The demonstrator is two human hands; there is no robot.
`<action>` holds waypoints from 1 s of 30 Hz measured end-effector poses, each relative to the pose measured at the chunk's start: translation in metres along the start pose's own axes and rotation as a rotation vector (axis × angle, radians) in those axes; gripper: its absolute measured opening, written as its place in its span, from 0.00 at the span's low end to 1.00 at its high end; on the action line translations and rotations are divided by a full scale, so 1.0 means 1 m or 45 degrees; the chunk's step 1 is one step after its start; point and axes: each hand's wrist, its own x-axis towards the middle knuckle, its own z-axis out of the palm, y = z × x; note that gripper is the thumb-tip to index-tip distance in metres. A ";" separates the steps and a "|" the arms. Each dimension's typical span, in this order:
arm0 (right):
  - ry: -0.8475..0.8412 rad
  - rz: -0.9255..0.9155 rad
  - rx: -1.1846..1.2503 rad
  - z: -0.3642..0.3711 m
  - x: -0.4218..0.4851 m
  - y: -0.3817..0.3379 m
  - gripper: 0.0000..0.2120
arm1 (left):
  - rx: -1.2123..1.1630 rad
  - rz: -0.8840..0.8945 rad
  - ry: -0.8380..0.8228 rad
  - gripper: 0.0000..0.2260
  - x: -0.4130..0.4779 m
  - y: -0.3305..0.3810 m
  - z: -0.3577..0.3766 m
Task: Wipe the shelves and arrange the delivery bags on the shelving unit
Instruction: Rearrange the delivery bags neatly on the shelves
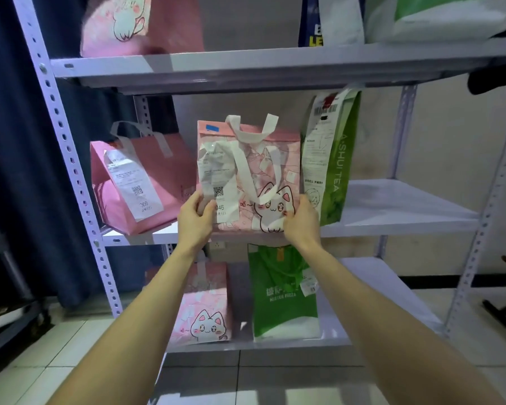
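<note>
My left hand (195, 217) and right hand (300, 222) each grip a lower corner of the pink cat-printed delivery bag with white loop handles (263, 176). My fingers (303, 203) curl round its sides and my thumbs press on the front. The bag stands upright at the front edge of the pale metal middle shelf (392, 211).

It looks light, with soft, thin walls that would buckle if squeezed, so holding it low by the base seems steadier than using the floppy handles. The long white paper receipt (216, 176) hangs loose and could tear under my left thumb.

A plain pink bag (158, 176) leans just to the left. A tall green tea bag (339, 159) stands close on the right.
</note>
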 end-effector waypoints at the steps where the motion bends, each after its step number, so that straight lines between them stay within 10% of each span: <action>1: -0.004 -0.001 0.006 -0.004 0.004 0.002 0.13 | 0.009 -0.004 -0.008 0.06 0.003 -0.002 0.007; 17: -0.156 -0.013 -0.187 -0.005 0.015 0.005 0.19 | 0.221 -0.221 -0.265 0.17 0.019 -0.031 0.002; 30: 0.148 -0.190 -0.118 0.012 -0.005 -0.022 0.37 | 0.261 -0.149 -0.136 0.18 0.002 -0.041 -0.037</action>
